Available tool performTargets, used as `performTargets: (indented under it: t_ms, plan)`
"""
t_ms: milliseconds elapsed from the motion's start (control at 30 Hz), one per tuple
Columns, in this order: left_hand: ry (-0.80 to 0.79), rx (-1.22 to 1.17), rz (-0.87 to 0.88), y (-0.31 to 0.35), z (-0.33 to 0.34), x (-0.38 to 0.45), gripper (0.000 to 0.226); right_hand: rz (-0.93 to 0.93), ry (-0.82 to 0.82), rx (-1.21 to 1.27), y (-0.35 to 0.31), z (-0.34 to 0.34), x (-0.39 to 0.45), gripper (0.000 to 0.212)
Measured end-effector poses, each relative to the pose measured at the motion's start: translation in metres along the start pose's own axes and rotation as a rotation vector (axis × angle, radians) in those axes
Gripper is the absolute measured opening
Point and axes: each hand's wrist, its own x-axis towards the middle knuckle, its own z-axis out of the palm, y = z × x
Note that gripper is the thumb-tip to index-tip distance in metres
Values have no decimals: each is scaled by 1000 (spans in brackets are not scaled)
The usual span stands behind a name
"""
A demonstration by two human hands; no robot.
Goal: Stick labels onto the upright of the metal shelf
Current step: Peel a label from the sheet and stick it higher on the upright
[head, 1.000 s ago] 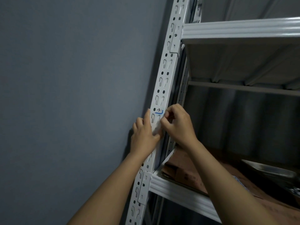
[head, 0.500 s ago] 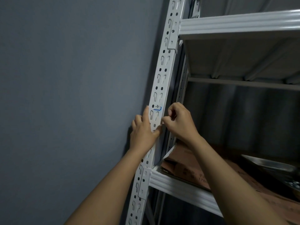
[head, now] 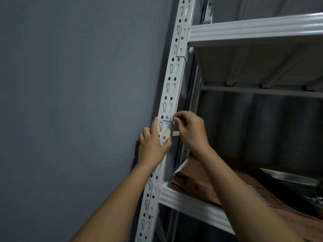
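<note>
The white perforated upright [head: 172, 72] of the metal shelf runs from top to bottom in the head view. A thin label [head: 167, 125] with a blue line and a handwritten mark lies against its front face. My left hand [head: 153, 145] presses flat on the upright just below the label, thumb on the label's lower end. My right hand [head: 189, 130] pinches a white strip [head: 175, 133] that sticks out sideways from the label's right edge. I cannot tell whether that strip is backing paper or the label's edge.
A grey wall [head: 78, 102] stands to the left of the upright. One white shelf beam [head: 253, 27] is above the hands and another beam [head: 192, 205] below. Flattened brown cardboard [head: 197, 179] and a metal tray [head: 290, 179] lie on the lower shelf.
My right hand has pulled slightly away from the upright to the right, and a white strip now shows between its fingers and the label. My left hand keeps pressing in the same spot.
</note>
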Motion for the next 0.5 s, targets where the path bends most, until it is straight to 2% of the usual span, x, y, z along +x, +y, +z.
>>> performTargets:
  t_ms: [133,233,333,500]
  plan:
    - [-8,-23,-12,0,-1,0,82,156,107,122,-8,9,3,4]
    - [-14,-31,-14,1,-2,-1,82,419,133,329,-12,16,5,20]
    - [-19,-33,-18,1,-2,-2,83,650,127,529,-18,23,9,27]
    - [-28,-44,-12,2,-4,-3,83,744,210,474,-29,36,18,27]
